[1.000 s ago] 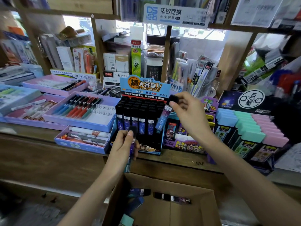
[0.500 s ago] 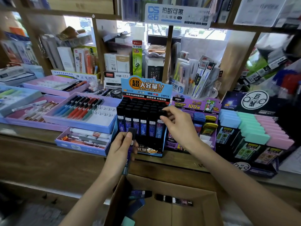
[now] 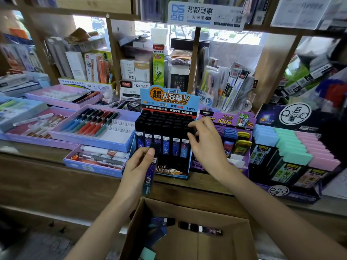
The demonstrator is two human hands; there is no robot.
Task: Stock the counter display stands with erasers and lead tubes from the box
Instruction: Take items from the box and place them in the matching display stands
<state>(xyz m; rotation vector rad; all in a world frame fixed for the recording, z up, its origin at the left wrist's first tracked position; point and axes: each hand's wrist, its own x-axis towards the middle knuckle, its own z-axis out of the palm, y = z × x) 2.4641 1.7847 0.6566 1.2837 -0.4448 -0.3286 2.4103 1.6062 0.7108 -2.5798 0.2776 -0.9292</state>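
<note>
Nearest: open cardboard box [image 3: 234,243] below the counter edge. Two loose lead tubes [image 3: 200,228] lie flat on its bottom; a pale green eraser [image 3: 148,254] shows at the lower edge.

Above the box: left hand [image 3: 138,166] grips one lead tube [image 3: 149,178] upright, in front of the counter's edge. Fingers are curled round its middle, with the thumb [image 3: 150,152] just beside the black cap. The tube's lower end sticks out below the palm.

On the counter [image 3: 56,166]: blue lead-tube stand [image 3: 165,102], with rows of black-capped tubes standing upright.

Right hand [image 3: 206,145] is at the stand's right side, fingers bent, fingertips [image 3: 190,125] on the rearmost caps. Cannot tell whether they pinch a tube or only touch.

Just right: purple stand [image 3: 227,119] of small lead cases. Beyond it, a dark eraser stand [image 3: 277,190] holds blue, green and pink erasers [image 3: 293,147] in rows.

Left: pen trays [image 3: 120,139]. Behind: crowded shelves [image 3: 120,53].
</note>
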